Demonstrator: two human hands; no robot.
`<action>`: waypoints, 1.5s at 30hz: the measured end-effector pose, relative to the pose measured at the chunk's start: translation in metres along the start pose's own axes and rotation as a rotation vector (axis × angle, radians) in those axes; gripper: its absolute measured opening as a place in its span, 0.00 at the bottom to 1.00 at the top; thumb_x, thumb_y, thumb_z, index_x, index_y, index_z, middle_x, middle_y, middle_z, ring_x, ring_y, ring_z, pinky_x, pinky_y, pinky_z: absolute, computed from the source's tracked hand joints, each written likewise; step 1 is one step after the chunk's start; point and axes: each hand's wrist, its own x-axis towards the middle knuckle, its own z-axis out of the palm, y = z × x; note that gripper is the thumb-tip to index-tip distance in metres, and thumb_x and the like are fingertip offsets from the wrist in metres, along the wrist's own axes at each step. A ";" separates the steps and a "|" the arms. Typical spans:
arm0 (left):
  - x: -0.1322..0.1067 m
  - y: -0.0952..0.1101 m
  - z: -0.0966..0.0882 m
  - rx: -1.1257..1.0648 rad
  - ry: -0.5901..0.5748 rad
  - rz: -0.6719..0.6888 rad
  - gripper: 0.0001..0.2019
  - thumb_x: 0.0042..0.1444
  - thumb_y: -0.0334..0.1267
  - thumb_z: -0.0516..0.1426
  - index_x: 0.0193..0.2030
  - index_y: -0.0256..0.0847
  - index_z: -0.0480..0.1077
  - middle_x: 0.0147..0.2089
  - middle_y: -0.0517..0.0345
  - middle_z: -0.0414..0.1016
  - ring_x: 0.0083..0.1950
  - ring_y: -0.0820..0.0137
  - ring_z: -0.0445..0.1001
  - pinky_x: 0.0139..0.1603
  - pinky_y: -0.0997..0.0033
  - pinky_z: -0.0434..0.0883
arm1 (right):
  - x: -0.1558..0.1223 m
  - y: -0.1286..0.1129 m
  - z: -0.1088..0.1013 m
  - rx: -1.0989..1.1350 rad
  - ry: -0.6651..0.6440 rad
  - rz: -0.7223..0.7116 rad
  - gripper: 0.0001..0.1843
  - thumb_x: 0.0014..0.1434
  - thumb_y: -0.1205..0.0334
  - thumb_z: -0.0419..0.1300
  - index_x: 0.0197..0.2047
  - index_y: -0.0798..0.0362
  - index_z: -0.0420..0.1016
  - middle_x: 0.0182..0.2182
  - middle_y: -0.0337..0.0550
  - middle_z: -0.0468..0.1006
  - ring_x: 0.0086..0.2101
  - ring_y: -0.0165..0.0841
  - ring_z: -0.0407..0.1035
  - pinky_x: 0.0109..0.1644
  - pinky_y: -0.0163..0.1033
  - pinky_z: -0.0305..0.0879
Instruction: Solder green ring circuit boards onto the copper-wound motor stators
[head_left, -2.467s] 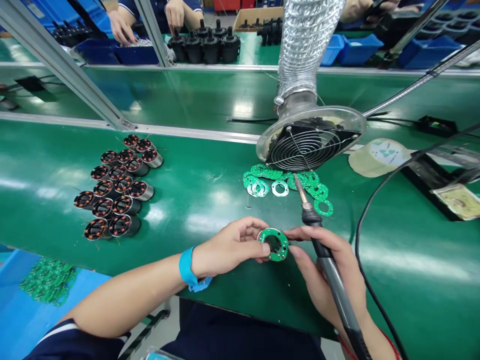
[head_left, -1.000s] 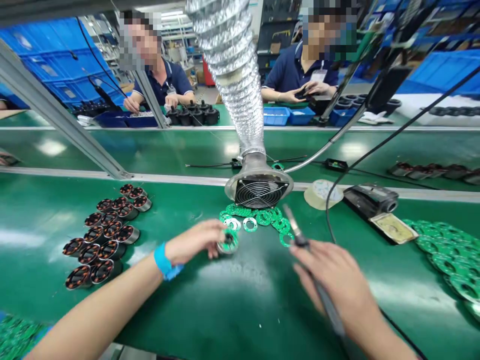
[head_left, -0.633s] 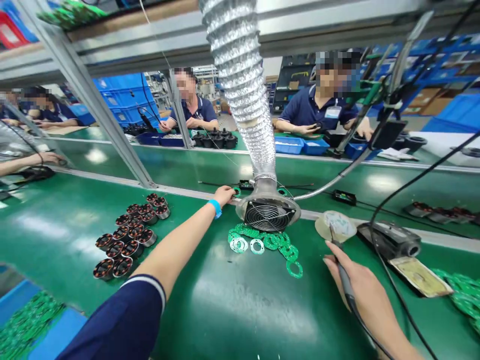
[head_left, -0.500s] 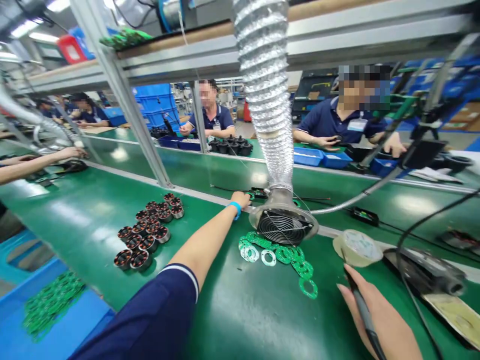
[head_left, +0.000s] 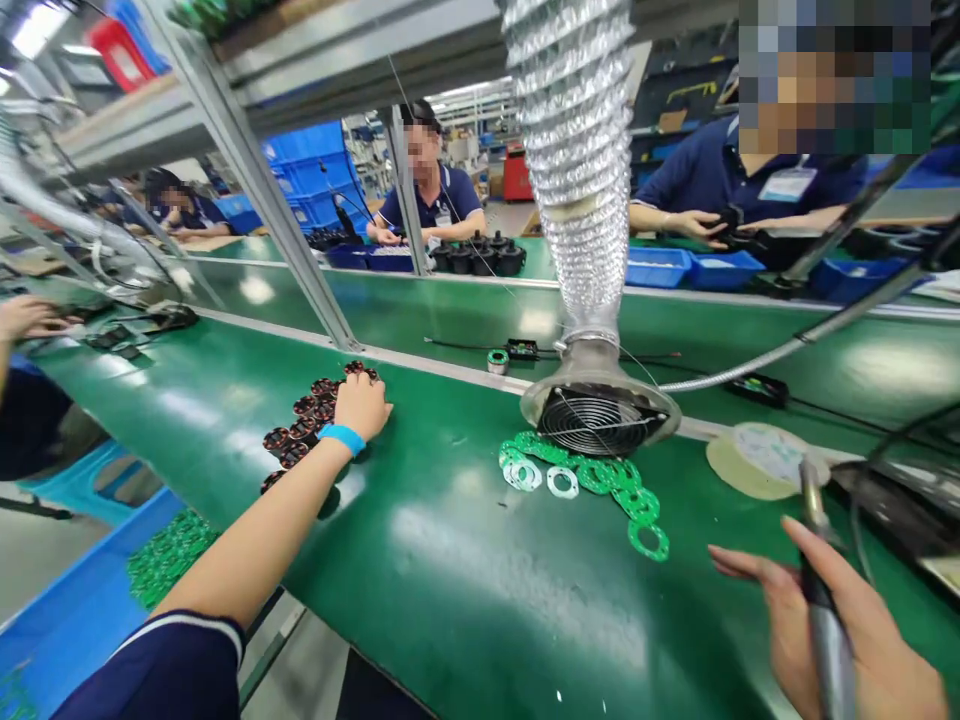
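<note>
My left hand (head_left: 363,408), with a blue band at the wrist, reaches down over the far end of a group of copper-wound motor stators (head_left: 304,428). Its fingers curl around one stator, which the hand mostly hides. In my right hand (head_left: 847,620), at the lower right, is a soldering iron (head_left: 825,610) with its tip pointing up and away. Green ring-shaped circuit boards (head_left: 598,475) lie overlapped in front of the fan, a white-faced ring (head_left: 562,483) among them. One stator with a green ring on top (head_left: 497,361) stands beyond the metal strip.
A round fan hood (head_left: 600,410) on a silver duct (head_left: 581,180) hangs over the bench. At the right are a roll of tape (head_left: 765,460) and a dark tray. A blue bin (head_left: 82,610) of green rings sits lower left. Co-workers sit across the bench and at the left.
My left hand has moved left from the ringed part by the metal strip to the stators, leaving that part standing there. My right hand still holds the soldering iron; the view has shifted.
</note>
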 end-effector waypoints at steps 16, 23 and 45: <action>-0.112 0.036 0.040 -0.571 -0.061 1.024 0.11 0.58 0.30 0.56 0.47 0.41 0.66 0.54 0.46 0.69 0.60 0.55 0.64 0.60 0.49 0.66 | -0.021 -0.053 0.061 -0.052 -0.332 0.031 0.19 0.55 0.61 0.54 0.51 0.54 0.67 0.31 0.44 0.78 0.34 0.40 0.76 0.38 0.48 0.73; -0.120 0.064 0.050 -0.773 -0.239 0.765 0.25 0.54 0.35 0.62 0.57 0.40 0.59 0.54 0.43 0.68 0.57 0.53 0.67 0.57 0.46 0.68 | -0.041 -0.084 0.065 0.090 -0.358 0.012 0.18 0.61 0.61 0.52 0.55 0.51 0.62 0.41 0.48 0.80 0.37 0.35 0.78 0.41 0.43 0.75; -0.116 0.127 0.042 -0.764 -0.208 1.039 0.19 0.59 0.33 0.57 0.58 0.40 0.63 0.52 0.47 0.69 0.53 0.60 0.69 0.55 0.54 0.69 | -0.076 -0.062 0.020 0.365 -0.094 0.197 0.07 0.62 0.59 0.58 0.40 0.48 0.77 0.30 0.39 0.78 0.23 0.28 0.69 0.29 0.37 0.69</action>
